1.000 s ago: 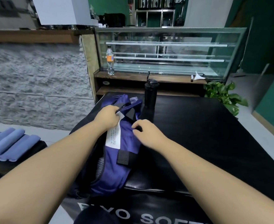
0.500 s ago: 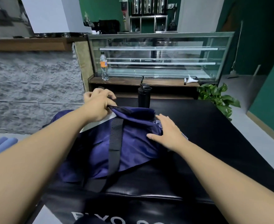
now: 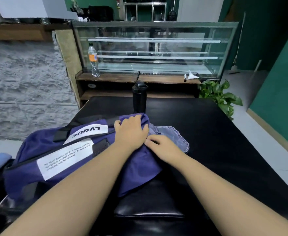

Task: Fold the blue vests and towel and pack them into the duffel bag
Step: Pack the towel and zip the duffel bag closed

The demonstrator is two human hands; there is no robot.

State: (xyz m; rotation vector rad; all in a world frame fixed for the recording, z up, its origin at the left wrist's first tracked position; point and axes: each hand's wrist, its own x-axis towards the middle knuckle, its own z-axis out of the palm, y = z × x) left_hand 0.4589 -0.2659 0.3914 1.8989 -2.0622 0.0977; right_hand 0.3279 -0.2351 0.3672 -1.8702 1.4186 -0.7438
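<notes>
Both hands shift to bag's 3 o'clock end since prior frame | left hand fingers curled, gripping duffel bag fabric | right hand fingers bent, pinching same fabric | bag lies flat at table's 9 o'clock | advice: spread opening wide, hold edge taut.

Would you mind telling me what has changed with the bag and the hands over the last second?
The duffel bag has been turned and laid flat, its white labels now facing up. The left hand has moved from the bag's far left edge to its right end, gripping the fabric there. The right hand has come in beside it, fingers on a paler cloth at the bag's end. The black bottle stays upright on the table.
</notes>
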